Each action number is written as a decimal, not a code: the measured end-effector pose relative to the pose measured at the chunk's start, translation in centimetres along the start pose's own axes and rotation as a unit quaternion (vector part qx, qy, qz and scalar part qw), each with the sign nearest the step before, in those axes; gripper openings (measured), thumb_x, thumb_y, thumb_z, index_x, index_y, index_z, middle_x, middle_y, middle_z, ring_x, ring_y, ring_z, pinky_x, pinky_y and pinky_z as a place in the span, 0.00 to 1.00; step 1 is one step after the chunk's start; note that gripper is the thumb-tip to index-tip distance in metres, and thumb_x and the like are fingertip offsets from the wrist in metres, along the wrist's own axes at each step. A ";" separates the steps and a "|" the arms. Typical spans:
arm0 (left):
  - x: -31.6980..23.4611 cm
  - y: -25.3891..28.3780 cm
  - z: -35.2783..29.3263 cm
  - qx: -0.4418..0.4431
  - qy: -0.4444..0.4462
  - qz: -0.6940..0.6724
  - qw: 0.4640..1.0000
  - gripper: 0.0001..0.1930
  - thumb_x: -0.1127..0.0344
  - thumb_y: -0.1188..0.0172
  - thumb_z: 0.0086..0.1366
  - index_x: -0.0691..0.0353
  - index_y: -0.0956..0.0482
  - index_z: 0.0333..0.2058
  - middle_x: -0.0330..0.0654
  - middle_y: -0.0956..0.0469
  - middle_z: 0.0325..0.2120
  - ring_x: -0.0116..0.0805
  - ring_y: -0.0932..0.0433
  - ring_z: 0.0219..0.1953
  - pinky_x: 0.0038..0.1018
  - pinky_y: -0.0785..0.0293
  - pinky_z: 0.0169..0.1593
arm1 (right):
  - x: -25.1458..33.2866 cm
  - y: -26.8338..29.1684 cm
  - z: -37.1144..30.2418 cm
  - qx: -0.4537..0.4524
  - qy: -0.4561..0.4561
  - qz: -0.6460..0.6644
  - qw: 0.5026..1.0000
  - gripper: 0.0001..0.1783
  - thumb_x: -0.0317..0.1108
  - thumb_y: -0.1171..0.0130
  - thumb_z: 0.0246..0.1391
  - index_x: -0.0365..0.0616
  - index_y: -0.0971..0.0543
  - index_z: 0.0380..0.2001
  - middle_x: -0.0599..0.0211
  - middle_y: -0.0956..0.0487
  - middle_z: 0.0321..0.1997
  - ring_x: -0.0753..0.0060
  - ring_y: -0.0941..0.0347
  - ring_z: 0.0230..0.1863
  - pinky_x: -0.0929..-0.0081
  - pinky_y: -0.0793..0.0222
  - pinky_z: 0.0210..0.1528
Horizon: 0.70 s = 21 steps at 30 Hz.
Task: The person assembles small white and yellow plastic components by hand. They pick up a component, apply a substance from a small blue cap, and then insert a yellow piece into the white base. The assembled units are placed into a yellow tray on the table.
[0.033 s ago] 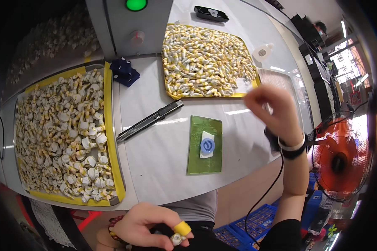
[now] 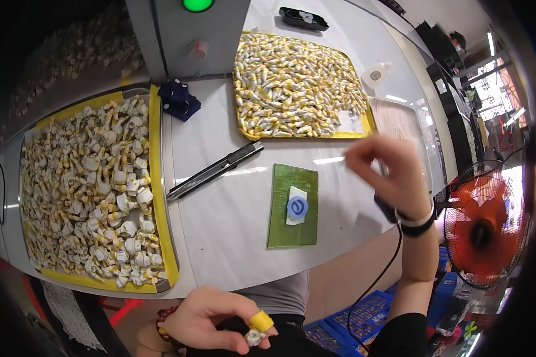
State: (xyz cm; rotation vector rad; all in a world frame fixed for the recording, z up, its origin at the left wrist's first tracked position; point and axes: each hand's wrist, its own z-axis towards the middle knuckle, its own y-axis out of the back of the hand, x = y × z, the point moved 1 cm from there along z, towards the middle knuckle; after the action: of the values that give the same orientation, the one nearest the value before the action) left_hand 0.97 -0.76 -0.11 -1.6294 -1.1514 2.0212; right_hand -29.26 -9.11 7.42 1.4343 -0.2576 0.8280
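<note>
Low in the view my left hand (image 2: 211,321) pinches a small white-and-grey piece (image 2: 254,338) between thumb and fingers. A yellow band (image 2: 261,321) wraps one of its fingers. My right hand (image 2: 387,166) is raised over the table at the right, near the front right corner of the far tray. Its thumb and fingers are curled together in a pinch, and any thing between them is too blurred to make out. On the table between the hands lies a green plate (image 2: 284,232) bearing a white pad and a round blue piece (image 2: 297,207).
A yellow-edged tray (image 2: 165,238) of white pieces stands left; another yellow-edged tray (image 2: 366,122) holds small yellow-and-white pieces. A black bar (image 2: 214,171), dark blue cloth (image 2: 178,101), white bottle (image 2: 376,74) and grey machine (image 2: 190,56) are around them. A red fan (image 2: 481,229) is far right.
My right hand has come slightly nearer, away from the far tray's corner. My left hand keeps its pinch in nearly the same place. The view has shifted slightly.
</note>
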 end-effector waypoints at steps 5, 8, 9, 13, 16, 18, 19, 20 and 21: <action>0.2 -0.3 0.6 -0.058 -0.061 -0.101 0.991 0.17 0.79 0.39 0.56 0.74 0.27 0.45 0.50 0.24 0.43 0.36 0.21 0.43 0.30 0.27 0.50 | 3.1 -2.7 -1.8 0.107 0.013 0.028 0.994 0.08 0.20 0.40 0.44 0.41 0.21 0.30 0.65 0.23 0.23 0.70 0.27 0.23 0.76 0.33 0.22; -0.8 -1.4 1.1 -0.166 -0.023 -0.090 0.982 0.18 0.71 0.32 0.51 0.78 0.26 0.37 0.57 0.22 0.31 0.43 0.20 0.35 0.33 0.24 0.41 | 3.4 -3.2 -1.9 0.104 -0.027 0.053 0.993 0.07 0.20 0.40 0.42 0.40 0.22 0.29 0.65 0.24 0.23 0.68 0.27 0.23 0.75 0.32 0.23; -0.7 -1.3 1.3 -0.164 -0.031 -0.087 0.982 0.19 0.70 0.32 0.52 0.78 0.26 0.38 0.56 0.22 0.32 0.42 0.20 0.35 0.32 0.24 0.41 | 3.3 -3.2 -2.0 0.096 -0.017 0.039 0.994 0.07 0.19 0.40 0.42 0.40 0.22 0.28 0.65 0.24 0.23 0.68 0.27 0.23 0.75 0.32 0.24; -0.5 -1.3 1.6 -0.182 -0.034 -0.096 0.978 0.18 0.70 0.32 0.52 0.77 0.26 0.37 0.56 0.22 0.31 0.42 0.20 0.34 0.33 0.23 0.42 | 3.4 -3.6 -2.0 0.058 0.022 -0.040 0.997 0.09 0.19 0.40 0.40 0.39 0.23 0.28 0.65 0.25 0.22 0.65 0.27 0.25 0.73 0.31 0.26; -0.3 -1.4 1.6 -0.210 -0.045 -0.109 0.971 0.19 0.68 0.32 0.52 0.75 0.27 0.37 0.55 0.22 0.30 0.42 0.19 0.34 0.35 0.23 0.42 | 3.4 -3.9 -1.9 0.063 0.068 -0.097 0.991 0.11 0.19 0.40 0.38 0.39 0.24 0.30 0.66 0.25 0.24 0.65 0.27 0.27 0.72 0.30 0.28; -0.3 -1.5 1.6 -0.225 -0.050 -0.116 0.966 0.19 0.65 0.32 0.53 0.74 0.27 0.37 0.54 0.21 0.29 0.42 0.19 0.33 0.36 0.22 0.41 | 3.4 -3.9 -1.9 0.078 0.106 -0.124 0.983 0.13 0.20 0.41 0.37 0.39 0.24 0.31 0.65 0.25 0.27 0.65 0.27 0.29 0.72 0.30 0.30; -0.3 -1.5 1.6 -0.231 -0.049 -0.117 0.965 0.20 0.63 0.32 0.53 0.74 0.27 0.36 0.53 0.21 0.28 0.41 0.19 0.33 0.36 0.22 0.41 | 3.4 -3.8 -1.9 0.086 0.126 -0.136 0.979 0.13 0.21 0.42 0.37 0.40 0.24 0.32 0.65 0.25 0.28 0.65 0.27 0.30 0.72 0.30 0.31; -0.4 -1.6 1.6 -0.237 -0.049 -0.118 0.963 0.21 0.62 0.32 0.53 0.73 0.27 0.36 0.53 0.21 0.27 0.41 0.19 0.32 0.36 0.22 0.41 | 3.5 -3.8 -1.9 0.094 0.146 -0.147 0.974 0.13 0.21 0.42 0.36 0.40 0.24 0.32 0.65 0.25 0.29 0.65 0.28 0.31 0.72 0.29 0.31; -0.4 -1.6 1.7 -0.242 -0.049 -0.118 0.962 0.22 0.60 0.32 0.53 0.73 0.27 0.36 0.52 0.21 0.27 0.41 0.19 0.32 0.37 0.22 0.41 | 3.5 -3.8 -1.9 0.097 0.149 -0.160 0.971 0.14 0.22 0.43 0.36 0.39 0.24 0.32 0.64 0.25 0.30 0.65 0.28 0.32 0.72 0.29 0.32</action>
State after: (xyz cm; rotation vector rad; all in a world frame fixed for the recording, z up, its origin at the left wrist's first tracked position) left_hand -0.82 -0.69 1.36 -1.5040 -1.8956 1.7736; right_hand -24.94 -5.81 6.35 1.4599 0.2836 0.8027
